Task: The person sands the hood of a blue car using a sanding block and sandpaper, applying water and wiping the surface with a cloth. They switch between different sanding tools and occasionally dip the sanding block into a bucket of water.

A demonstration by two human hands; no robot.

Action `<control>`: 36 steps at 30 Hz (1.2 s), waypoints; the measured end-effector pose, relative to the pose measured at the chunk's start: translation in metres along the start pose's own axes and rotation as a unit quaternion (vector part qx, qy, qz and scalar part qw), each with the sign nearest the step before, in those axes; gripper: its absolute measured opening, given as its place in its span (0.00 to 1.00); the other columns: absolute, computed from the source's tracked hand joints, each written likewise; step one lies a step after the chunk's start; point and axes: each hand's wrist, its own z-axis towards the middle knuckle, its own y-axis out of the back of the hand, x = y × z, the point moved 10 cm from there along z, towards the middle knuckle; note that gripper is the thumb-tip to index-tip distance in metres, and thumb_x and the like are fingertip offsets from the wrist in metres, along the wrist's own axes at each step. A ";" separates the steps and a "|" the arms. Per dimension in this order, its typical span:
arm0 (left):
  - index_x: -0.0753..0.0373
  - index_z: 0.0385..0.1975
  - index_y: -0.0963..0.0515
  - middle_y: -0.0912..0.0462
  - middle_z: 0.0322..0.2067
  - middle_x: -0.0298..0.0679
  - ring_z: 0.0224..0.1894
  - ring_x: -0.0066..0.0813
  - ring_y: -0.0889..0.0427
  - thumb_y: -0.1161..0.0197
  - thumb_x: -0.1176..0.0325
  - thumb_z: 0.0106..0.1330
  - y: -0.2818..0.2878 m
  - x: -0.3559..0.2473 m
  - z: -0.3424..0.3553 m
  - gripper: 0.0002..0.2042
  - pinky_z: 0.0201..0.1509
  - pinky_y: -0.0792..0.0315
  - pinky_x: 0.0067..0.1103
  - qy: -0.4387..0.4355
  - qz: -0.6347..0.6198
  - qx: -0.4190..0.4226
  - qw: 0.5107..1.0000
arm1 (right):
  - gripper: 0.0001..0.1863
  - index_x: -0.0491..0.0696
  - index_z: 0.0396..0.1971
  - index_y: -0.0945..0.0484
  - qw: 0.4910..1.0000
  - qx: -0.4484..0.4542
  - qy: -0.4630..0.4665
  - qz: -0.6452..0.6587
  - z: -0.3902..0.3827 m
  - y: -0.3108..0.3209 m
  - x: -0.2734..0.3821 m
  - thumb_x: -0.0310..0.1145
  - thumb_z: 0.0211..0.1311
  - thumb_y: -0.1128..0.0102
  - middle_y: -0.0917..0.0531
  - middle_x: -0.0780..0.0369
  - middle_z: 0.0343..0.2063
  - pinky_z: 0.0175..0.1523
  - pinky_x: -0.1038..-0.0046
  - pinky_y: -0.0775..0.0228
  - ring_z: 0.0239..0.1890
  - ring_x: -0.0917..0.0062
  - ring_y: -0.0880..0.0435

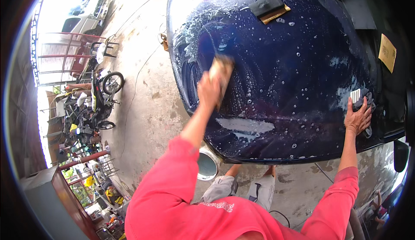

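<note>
My left hand grips a tan sanding block, smeared by motion, against the left side of a wet dark blue car hood. My right hand is at the hood's right side, its fingers around a bunched dark grey rag. A white ribbed block sits against that rag, beside my thumb. Suds and water drops spread over the paint, with a pale grey patch near the close edge. Farther up, a black block lies on a folded brown sheet.
A white bucket stands on the concrete floor below the hood's near left corner. A tan sheet lies at the far right. Parked motorcycles, a dark chair and a grey cabinet are to the left.
</note>
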 end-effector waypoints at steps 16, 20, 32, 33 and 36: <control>0.69 0.47 0.20 0.13 0.37 0.65 0.41 0.71 0.13 0.40 0.48 0.78 -0.011 0.046 0.050 0.23 0.45 0.20 0.54 -0.036 0.073 -0.014 0.997 | 0.44 0.72 0.76 0.32 1.000 0.006 -0.005 -0.010 0.001 -0.015 -0.009 0.80 0.67 0.47 0.29 0.57 0.77 0.75 0.47 0.35 0.74 0.53 0.27; 0.64 0.45 0.24 0.14 0.30 0.61 0.32 0.69 0.12 0.34 0.52 0.76 0.007 0.023 -0.156 0.19 0.37 0.18 0.52 0.071 -0.060 0.144 0.985 | 0.44 0.72 0.76 0.33 0.999 0.025 -0.009 -0.018 0.000 -0.010 -0.004 0.80 0.67 0.47 0.31 0.59 0.77 0.76 0.48 0.36 0.75 0.54 0.27; 0.69 0.41 0.15 0.13 0.38 0.58 0.39 0.56 0.11 0.44 0.41 0.80 -0.022 0.101 0.140 0.30 0.42 0.16 0.44 0.025 0.159 -0.017 0.987 | 0.43 0.70 0.75 0.30 0.999 -0.037 0.013 -0.012 0.002 -0.010 -0.009 0.79 0.67 0.45 0.25 0.55 0.73 0.72 0.47 0.32 0.71 0.53 0.23; 0.67 0.45 0.16 0.15 0.36 0.54 0.30 0.50 0.12 0.45 0.48 0.82 -0.014 0.043 0.099 0.24 0.35 0.16 0.41 -0.113 0.267 -0.031 0.956 | 0.44 0.70 0.75 0.30 0.999 -0.029 0.009 -0.008 0.003 -0.007 -0.008 0.79 0.67 0.45 0.25 0.55 0.73 0.72 0.46 0.32 0.71 0.53 0.23; 0.64 0.53 0.16 0.10 0.37 0.54 0.36 0.48 0.07 0.31 0.50 0.74 -0.009 -0.042 -0.063 0.22 0.37 0.13 0.37 -0.016 -0.019 0.157 0.987 | 0.44 0.70 0.75 0.30 1.000 -0.003 0.002 -0.024 0.000 0.000 -0.002 0.80 0.67 0.45 0.26 0.57 0.74 0.71 0.45 0.32 0.71 0.51 0.24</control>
